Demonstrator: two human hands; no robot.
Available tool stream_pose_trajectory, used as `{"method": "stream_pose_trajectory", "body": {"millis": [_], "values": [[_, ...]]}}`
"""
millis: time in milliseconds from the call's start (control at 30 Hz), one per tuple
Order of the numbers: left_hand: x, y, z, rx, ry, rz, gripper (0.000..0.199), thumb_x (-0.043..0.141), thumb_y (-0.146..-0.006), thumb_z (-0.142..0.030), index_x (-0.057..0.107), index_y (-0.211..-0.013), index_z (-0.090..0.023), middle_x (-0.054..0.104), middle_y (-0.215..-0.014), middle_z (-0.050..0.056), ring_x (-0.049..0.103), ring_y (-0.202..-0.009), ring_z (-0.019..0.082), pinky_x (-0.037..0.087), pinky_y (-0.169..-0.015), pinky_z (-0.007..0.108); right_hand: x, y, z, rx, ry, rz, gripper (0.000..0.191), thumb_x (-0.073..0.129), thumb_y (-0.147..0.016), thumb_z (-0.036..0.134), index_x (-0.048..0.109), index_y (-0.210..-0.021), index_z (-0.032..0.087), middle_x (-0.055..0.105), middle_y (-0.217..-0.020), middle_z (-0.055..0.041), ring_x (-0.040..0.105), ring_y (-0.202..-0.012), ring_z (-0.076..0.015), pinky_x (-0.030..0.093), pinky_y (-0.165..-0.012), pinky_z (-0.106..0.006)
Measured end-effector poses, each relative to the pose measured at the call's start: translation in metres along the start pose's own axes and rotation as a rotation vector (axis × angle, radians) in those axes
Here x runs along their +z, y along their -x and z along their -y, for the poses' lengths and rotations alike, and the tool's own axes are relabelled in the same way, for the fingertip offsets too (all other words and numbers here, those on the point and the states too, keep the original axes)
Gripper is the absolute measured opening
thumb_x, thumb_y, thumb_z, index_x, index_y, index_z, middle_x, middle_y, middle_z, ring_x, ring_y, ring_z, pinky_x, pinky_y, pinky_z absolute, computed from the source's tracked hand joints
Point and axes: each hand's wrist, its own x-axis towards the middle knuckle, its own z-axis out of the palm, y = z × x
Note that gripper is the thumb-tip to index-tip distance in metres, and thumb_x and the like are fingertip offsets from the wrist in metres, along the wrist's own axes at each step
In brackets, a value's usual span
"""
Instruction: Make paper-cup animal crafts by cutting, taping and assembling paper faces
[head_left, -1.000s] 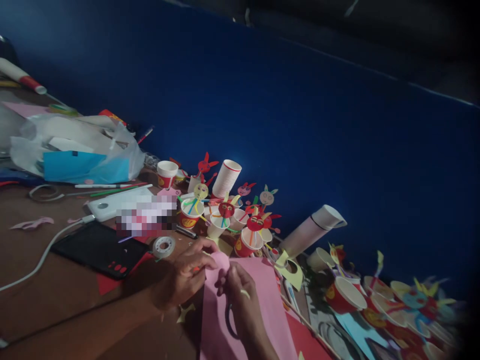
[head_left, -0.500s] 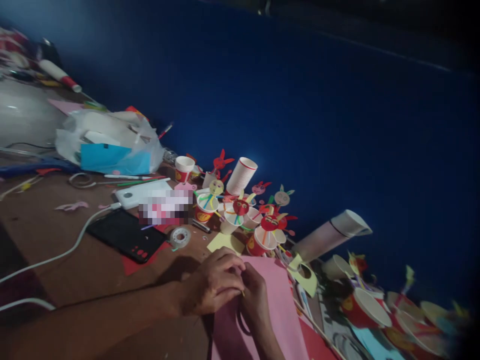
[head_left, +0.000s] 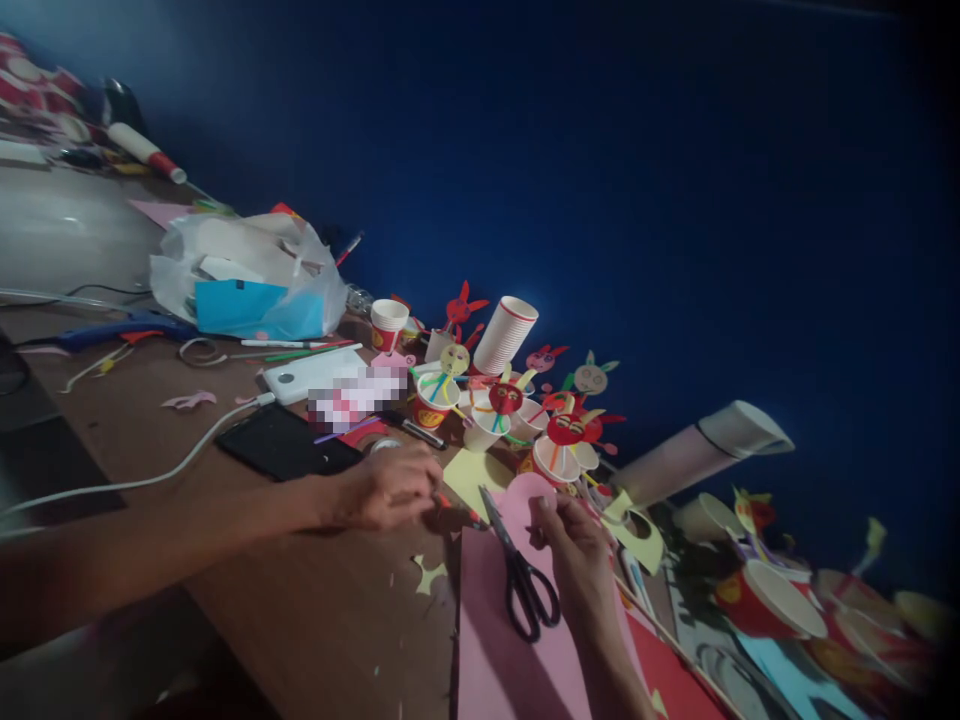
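Observation:
My right hand [head_left: 576,535] pinches a round pink paper disc [head_left: 527,503] by its edge. Black-handled scissors [head_left: 517,575] lie slightly open on a pink sheet [head_left: 491,640], left of that hand. My left hand [head_left: 390,488] is over the brown table, its fingers curled together; what they hold, if anything, is hidden. Just right of its fingertips is a small orange and dark item [head_left: 454,508], too blurred to name. A yellow paper piece [head_left: 474,478] lies between and beyond the hands.
Paper cups with paper-faced figures [head_left: 504,398] stand behind the hands, beside a tall cup stack [head_left: 506,335]. Left are a white phone [head_left: 296,378] on a cable, a black case [head_left: 277,440] and a stuffed plastic bag [head_left: 255,270]. More cups [head_left: 772,600] stand at right.
My hands have moved apart, left hand leftward and right hand rightward and up. The pink disc now shows in my right hand, and the scissors are visible on the sheet. The view has shifted.

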Motion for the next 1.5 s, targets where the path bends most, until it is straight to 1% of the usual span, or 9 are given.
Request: {"method": "stream_pose_trajectory", "body": {"millis": [133,200,300,467,600,800,933,1133,1500], "values": [[-0.020,0.010,0.017,-0.112,0.036,0.071,0.029,0.052,-0.078,-0.014,0.054,-0.107,-0.015,0.056,-0.110,0.013,0.051,-0.104,0.022,0.041,-0.088,0.035,0.000,-0.006,-0.004,0.030,-0.033,-0.023,0.031,0.060,-0.077,0.048,0.057,-0.073,0.017,0.052,-0.052,0.0043,0.052,-0.053,-0.0117,0.041,-0.054,-0.021],[-0.016,0.007,0.016,-0.174,0.099,0.067,0.020,0.053,-0.078,-0.019,0.059,-0.097,-0.016,0.060,-0.102,0.011,0.054,-0.097,0.021,0.042,-0.086,0.033,0.003,-0.009,-0.002,0.041,-0.026,-0.006,0.030,0.060,-0.077,0.047,0.057,-0.073,0.017,0.051,-0.051,0.0047,0.052,-0.054,-0.0114,0.041,-0.054,-0.020],[-0.001,-0.005,0.008,-0.450,0.274,0.028,0.021,0.047,-0.083,-0.028,0.062,-0.076,-0.015,0.063,-0.081,0.006,0.058,-0.076,0.016,0.045,-0.070,0.027,0.011,-0.012,0.004,0.037,0.010,0.077,0.027,0.060,-0.078,0.043,0.059,-0.073,0.016,0.053,-0.053,0.0039,0.051,-0.053,-0.0109,0.041,-0.053,-0.019],[0.024,-0.024,-0.002,-0.905,0.852,0.024,0.037,0.058,-0.075,-0.043,0.057,-0.099,-0.015,0.061,-0.073,0.001,0.057,-0.062,0.014,0.044,-0.050,0.022,0.029,-0.005,0.010,0.050,0.036,0.240,0.024,0.059,-0.079,0.039,0.061,-0.075,0.015,0.058,-0.059,0.0018,0.053,-0.052,-0.0111,0.041,-0.051,-0.020],[0.035,-0.024,-0.001,-0.945,0.990,0.048,0.033,0.064,-0.068,-0.041,0.058,-0.084,-0.013,0.061,-0.066,0.000,0.055,-0.055,0.011,0.042,-0.049,0.021,0.043,0.006,0.004,0.077,0.052,0.285,0.025,0.056,-0.081,0.037,0.058,-0.070,0.015,0.056,-0.053,0.0023,0.051,-0.046,-0.0111,0.041,-0.047,-0.020],[0.037,-0.020,-0.001,-0.977,0.777,-0.060,0.024,0.060,-0.070,-0.038,0.054,-0.070,-0.015,0.053,-0.050,-0.004,0.047,-0.043,0.008,0.031,-0.041,0.018,0.037,0.016,-0.010,0.092,0.130,0.215,0.023,0.052,-0.084,0.035,0.063,-0.078,0.016,0.055,-0.050,0.0026,0.047,-0.044,-0.0114,0.035,-0.046,-0.021],[0.022,-0.022,0.002,-1.040,0.697,-0.199,0.022,0.057,-0.070,-0.038,0.053,-0.074,-0.017,0.048,-0.045,-0.007,0.041,-0.036,0.007,0.025,-0.036,0.017,0.031,0.026,-0.011,-0.122,0.496,0.222,0.012,0.058,-0.080,0.021,0.068,-0.085,0.022,0.064,-0.073,-0.0013,0.056,-0.065,-0.0150,0.037,-0.061,-0.024],[0.005,-0.028,0.001,-1.017,0.711,-0.354,0.020,0.057,-0.070,-0.035,0.052,-0.072,-0.016,0.049,-0.045,-0.006,0.041,-0.037,0.005,0.025,-0.036,0.016,0.065,0.044,-0.021,-0.420,0.989,0.368,0.012,0.065,-0.075,0.019,0.066,-0.084,0.026,0.064,-0.083,0.0000,0.054,-0.081,-0.0207,0.036,-0.070,-0.031],[-0.011,-0.022,0.014,-0.920,0.724,-0.521,0.020,0.058,-0.073,-0.035,0.054,-0.075,-0.015,0.051,-0.047,-0.005,0.044,-0.040,0.006,0.032,-0.039,0.017,0.067,0.004,-0.001,-0.320,1.022,0.271,0.012,0.056,-0.084,0.015,0.064,-0.081,0.023,0.066,-0.076,0.0023,0.058,-0.075,-0.0153,0.033,-0.067,-0.026]]}}
